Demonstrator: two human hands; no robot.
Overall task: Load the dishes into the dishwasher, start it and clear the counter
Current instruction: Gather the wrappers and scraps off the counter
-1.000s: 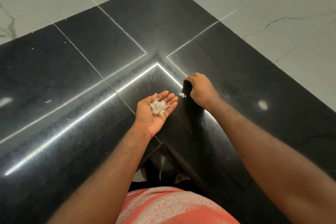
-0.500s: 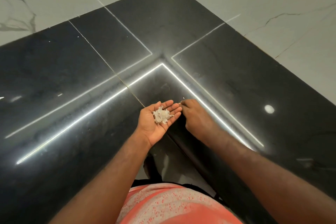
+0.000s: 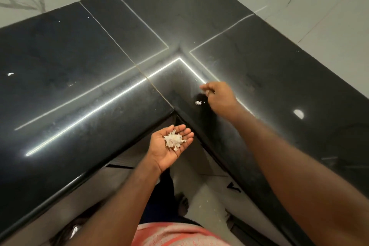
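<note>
Two lots of white scraps here. Fingers (image 3: 206,87) of the right hand (image 3: 220,99) are curled and bunched just above the loose scraps (image 3: 198,102) on the black tabletop (image 3: 79,66); can't tell if they're pinching a fleck. The left hand (image 3: 169,147) sits palm-up just off the tabletop's inner corner, fingers together and slightly cupped, carrying the collected pile (image 3: 174,140). My take: tuck that palm under the edge, keep it level, and sweep the bits in rather than picking them singly.

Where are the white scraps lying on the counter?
Head view: the white scraps lie on the black counter near its inner corner, just left of the right hand and beyond the cupped left hand.
</note>
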